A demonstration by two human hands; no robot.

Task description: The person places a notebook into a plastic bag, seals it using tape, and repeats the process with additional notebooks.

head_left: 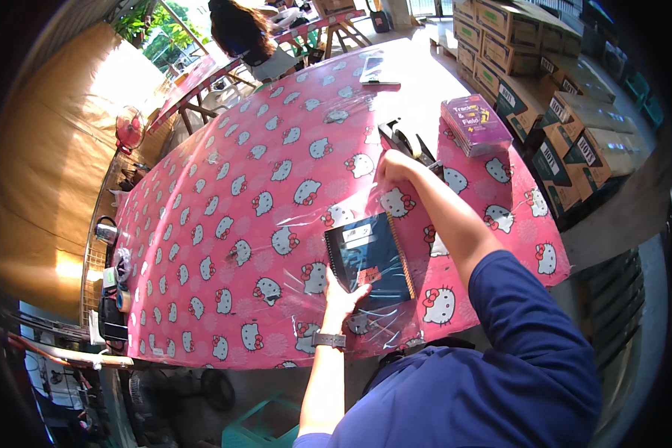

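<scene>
A dark blue spiral-bound notebook (pixel 351 257) lies near the front of the table, its coil along the right side. Clear plastic film (pixel 392 325) is spread around and under it, glinting in places. My left hand (pixel 341 300) grips the notebook's lower left corner, thumb across the cover and fingers along the left edge. Farther away, my right hand (pixel 396 168) is closed, its fingers curled down beside black-handled scissors (pixel 405 140). The hand itself hides what its fingers hold, if anything.
Purple books (pixel 476 125) are stacked at the table's right; a pale flat case (pixel 381 72) lies at the far end. The tablecloth (pixel 224 187) is pink with cat faces. Cartons (pixel 575 149) stand to the right. A person (pixel 250 41) sits beyond, near a red fan (pixel 130 128).
</scene>
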